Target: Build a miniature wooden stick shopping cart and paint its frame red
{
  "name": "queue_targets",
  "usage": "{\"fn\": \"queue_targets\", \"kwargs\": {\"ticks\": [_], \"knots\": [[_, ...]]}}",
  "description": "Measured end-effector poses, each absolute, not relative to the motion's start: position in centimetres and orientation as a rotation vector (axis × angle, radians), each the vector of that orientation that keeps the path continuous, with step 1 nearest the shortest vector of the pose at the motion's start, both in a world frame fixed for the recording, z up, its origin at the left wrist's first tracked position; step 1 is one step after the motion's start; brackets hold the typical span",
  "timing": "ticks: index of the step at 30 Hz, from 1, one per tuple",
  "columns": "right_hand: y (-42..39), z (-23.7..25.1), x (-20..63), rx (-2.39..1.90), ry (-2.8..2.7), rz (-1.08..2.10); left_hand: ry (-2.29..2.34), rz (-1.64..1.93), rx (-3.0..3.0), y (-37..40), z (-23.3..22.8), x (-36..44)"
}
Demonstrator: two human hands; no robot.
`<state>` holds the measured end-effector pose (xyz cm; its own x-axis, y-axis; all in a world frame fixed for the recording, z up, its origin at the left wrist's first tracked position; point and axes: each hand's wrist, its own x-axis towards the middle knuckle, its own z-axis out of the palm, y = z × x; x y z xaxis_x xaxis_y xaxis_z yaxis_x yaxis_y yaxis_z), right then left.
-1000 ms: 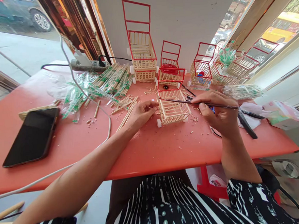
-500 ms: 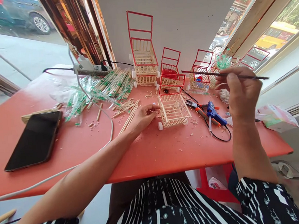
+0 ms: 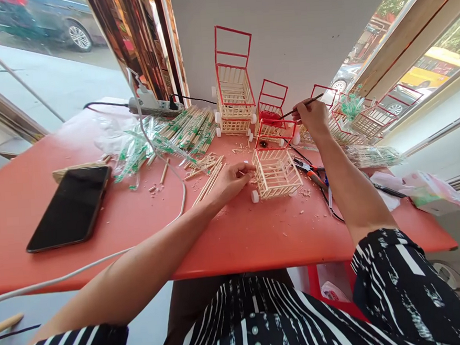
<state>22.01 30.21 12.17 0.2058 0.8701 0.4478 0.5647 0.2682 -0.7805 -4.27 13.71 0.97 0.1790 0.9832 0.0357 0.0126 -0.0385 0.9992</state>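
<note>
A miniature shopping cart (image 3: 277,177) built of pale wooden sticks, with a red-painted handle frame and white wheels, stands on the table in front of me. My left hand (image 3: 236,178) is at its left side, fingers bent and holding its edge. Between the fingers of my right hand (image 3: 313,115) is a thin dark paintbrush (image 3: 306,102). Its tip points left, at a red dish (image 3: 270,117) that sits in a second small cart with a red handle (image 3: 273,90). Whether the tip touches the red inside cannot be made out.
Taller stacked carts (image 3: 234,90) stand behind, against the wall. Wrapped chopsticks (image 3: 187,131), loose sticks (image 3: 210,181), a phone (image 3: 70,207) and a white cable (image 3: 184,196) lie left. Pliers (image 3: 306,167) lie right, partly behind my forearm. More carts (image 3: 372,120) stand far right.
My right hand has moved left and forward, bringing the brush from the right side to the red dish. My left hand stays at the cart. The view has shifted slightly.
</note>
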Motion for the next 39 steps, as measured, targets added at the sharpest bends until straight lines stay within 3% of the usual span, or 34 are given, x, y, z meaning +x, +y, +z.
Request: {"fn": "queue_targets", "kwargs": {"ticks": [16,28,34,39], "knots": [[28.2,10.8,23.6,-1.370,-1.755,0.085,1.049,1.096,1.334,13.9,0.9,-4.1],[26.6,9.7,25.5,-1.073,-1.638,0.227,1.061,1.077,1.346,13.8,0.9,-4.2],[20.0,12.3,25.6,-0.848,-1.585,0.063,1.075,1.075,1.336,13.9,0.9,-4.2],[12.8,14.2,24.8,-0.730,-1.502,0.125,1.087,1.077,1.345,14.0,0.8,-4.3]]}}
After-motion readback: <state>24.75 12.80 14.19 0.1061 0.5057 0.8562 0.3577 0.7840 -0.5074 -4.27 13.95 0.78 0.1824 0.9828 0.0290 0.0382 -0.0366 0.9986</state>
